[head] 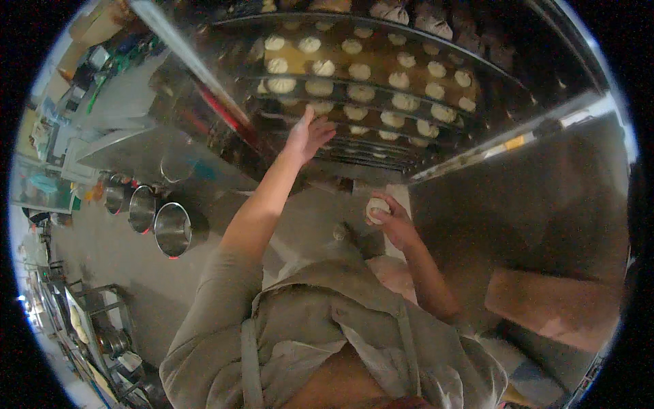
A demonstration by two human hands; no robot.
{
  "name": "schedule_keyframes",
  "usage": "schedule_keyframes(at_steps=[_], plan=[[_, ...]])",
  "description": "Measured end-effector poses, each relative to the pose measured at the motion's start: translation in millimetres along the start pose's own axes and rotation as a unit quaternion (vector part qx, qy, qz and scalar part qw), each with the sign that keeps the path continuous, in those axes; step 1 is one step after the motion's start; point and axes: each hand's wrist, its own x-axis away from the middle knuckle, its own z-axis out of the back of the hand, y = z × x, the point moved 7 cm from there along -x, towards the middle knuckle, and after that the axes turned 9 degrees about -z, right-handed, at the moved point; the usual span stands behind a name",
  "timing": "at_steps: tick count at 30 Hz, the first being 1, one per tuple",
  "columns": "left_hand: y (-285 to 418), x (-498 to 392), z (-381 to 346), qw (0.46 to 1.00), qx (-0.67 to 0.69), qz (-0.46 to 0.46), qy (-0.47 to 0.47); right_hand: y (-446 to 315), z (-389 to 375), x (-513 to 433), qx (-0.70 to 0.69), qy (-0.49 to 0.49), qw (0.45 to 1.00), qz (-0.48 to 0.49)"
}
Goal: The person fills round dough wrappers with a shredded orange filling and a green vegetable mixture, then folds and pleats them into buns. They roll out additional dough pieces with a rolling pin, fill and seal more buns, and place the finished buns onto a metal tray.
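Note:
Several levels of trays in a metal rack (pixel 204 66) stand before me, bearing rows of pale pleated buns (pixel 359 71). My left hand (pixel 309 134) reaches up to the near left part of the rack with its fingers spread, just below a bun (pixel 321 107); no object shows in it. Lower and to the right, away from the trays, my right hand (pixel 391 217) holds a round pale bun (pixel 378 210) between thumb and fingers. The buns on the lowest trays are dim and partly hidden.
Several round steel containers (pixel 173 230) stand on the floor at the left, below a metal table (pixel 130 148). A wheeled metal cart or rack (pixel 102 307) is at the lower left. A brownish box-like object (pixel 554 307) lies at the lower right.

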Motion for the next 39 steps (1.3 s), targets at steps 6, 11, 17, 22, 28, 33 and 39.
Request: schedule_keyframes(at_steps=[6, 11, 17, 22, 28, 33, 39], plan=[[14, -69, -15, 0.994, 0.022, -0.055, 0.091, -56, 26, -22, 0.085, -0.039, 0.995, 0.040], [14, -54, -13, 0.990, -0.002, -0.046, 0.137, -92, 25, -28, 0.091, -0.039, 0.992, 0.079], [7, 21, -13, 0.997, -0.004, -0.072, 0.022, -146, 19, -18, 0.260, 0.017, 0.948, 0.181], [-14, 63, 3, 0.998, 0.042, -0.030, 0.043, -179, 1, -45, 0.471, 0.116, 0.828, 0.282], [-19, 81, 13, 0.990, 0.038, 0.009, 0.132, -183, 1, -94, 0.622, 0.197, 0.713, 0.258], [-16, 87, 9, 0.989, 0.033, 0.008, 0.147, -168, 9, -118, 0.673, 0.218, 0.668, 0.231], [-17, 81, 14, 0.991, 0.073, 0.006, 0.114, -178, 43, -44, 0.460, 0.183, 0.825, 0.272]])
